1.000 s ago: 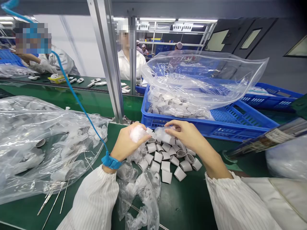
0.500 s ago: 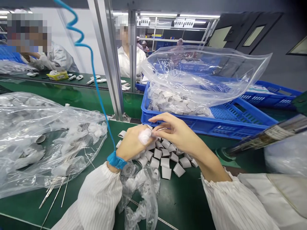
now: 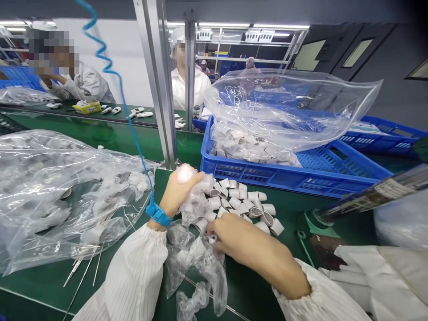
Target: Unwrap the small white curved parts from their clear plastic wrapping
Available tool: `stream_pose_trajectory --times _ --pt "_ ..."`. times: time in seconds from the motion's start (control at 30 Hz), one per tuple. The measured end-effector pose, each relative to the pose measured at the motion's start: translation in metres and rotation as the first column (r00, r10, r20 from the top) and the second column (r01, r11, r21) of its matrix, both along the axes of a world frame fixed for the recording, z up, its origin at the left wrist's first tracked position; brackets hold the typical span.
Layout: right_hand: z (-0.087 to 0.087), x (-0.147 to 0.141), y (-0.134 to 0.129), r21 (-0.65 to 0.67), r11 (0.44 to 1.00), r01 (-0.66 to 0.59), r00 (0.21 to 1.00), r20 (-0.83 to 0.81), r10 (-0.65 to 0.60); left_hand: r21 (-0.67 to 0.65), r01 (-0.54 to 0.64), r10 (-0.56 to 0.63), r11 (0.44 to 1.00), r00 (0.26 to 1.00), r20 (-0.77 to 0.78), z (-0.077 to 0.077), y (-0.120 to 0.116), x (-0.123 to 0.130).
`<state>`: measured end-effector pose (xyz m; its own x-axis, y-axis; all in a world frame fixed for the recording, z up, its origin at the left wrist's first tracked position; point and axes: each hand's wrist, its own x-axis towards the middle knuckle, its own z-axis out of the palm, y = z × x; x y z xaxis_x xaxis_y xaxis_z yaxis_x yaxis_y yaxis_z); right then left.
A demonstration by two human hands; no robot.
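Observation:
My left hand [image 3: 179, 191], with a blue wrist strap [image 3: 158, 215], is closed on a crumpled clear plastic bag [image 3: 197, 203] at the left end of the pile. A white fluffy wad [image 3: 186, 173] sits at the top of this hand, near the thumb. My right hand [image 3: 236, 234] reaches low over the near side of the pile with its fingers curled; what they hold, if anything, is hard to see. Short white oval tube pieces [image 3: 245, 205] lie loose behind and right of it. Crumpled clear film [image 3: 192, 258] lies in front of both hands.
A large clear bag [image 3: 50, 178] of white pieces covers the left side, with thin metal rods [image 3: 82, 278] at its edge. Behind the pile stands a blue crate [image 3: 261, 174] holding a bag of pieces. A metal post [image 3: 158, 89] rises centrally. People sit beyond.
My right hand has come away from my left and moved down to the near side of the pile. My left hand has turned and moved slightly left, with the crumpled bag now showing in it.

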<state>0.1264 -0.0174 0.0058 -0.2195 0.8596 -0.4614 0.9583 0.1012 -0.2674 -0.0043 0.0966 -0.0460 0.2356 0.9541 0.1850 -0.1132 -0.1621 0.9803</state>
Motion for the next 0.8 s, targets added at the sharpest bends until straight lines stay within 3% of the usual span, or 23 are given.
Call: stream_pose_trajectory --times 0.13,0.27,0.33,0.43,0.53,0.57,0.63,0.73,0.8 --pt "0.010 0.022 0.008 0.009 0.999 0.030 0.989 -0.143 -0.029 -0.043 0.109 -0.109 0.993 0.994 0.013 -0.003 0.002 -0.002" --pt "0.018 0.053 0.022 0.135 0.971 0.195 0.961 -0.225 -0.162 -0.087 0.146 -0.143 0.986 0.989 0.038 -0.004 0.003 -0.004" --pt "0.017 0.067 0.028 0.278 0.913 0.297 0.940 -0.253 -0.228 -0.105 0.165 -0.158 0.981 0.985 0.073 -0.004 0.002 -0.003" --pt "0.011 0.080 0.034 0.475 0.769 0.428 0.888 -0.380 -0.259 -0.134 0.232 -0.214 0.964 0.967 0.137 -0.001 0.000 -0.004" --pt "0.003 0.081 0.037 0.498 0.668 0.553 0.786 -0.577 -0.221 -0.187 0.277 -0.234 0.943 0.947 0.222 0.005 -0.003 -0.004" --pt "0.000 0.078 0.038 0.468 0.670 0.577 0.749 -0.630 -0.205 -0.209 0.288 -0.235 0.935 0.940 0.246 0.008 -0.005 -0.004" --pt "-0.004 0.070 0.040 0.399 0.724 0.562 0.723 -0.663 -0.196 -0.250 0.306 -0.236 0.919 0.933 0.273 0.011 -0.008 -0.003" --pt "-0.010 0.056 0.042 0.317 0.837 0.446 0.765 -0.621 -0.173 -0.286 0.317 -0.239 0.905 0.931 0.274 0.011 -0.012 -0.001" --pt "-0.011 0.051 0.044 0.279 0.872 0.402 0.767 -0.622 -0.154 -0.276 0.311 -0.241 0.909 0.935 0.260 0.009 -0.012 0.001"
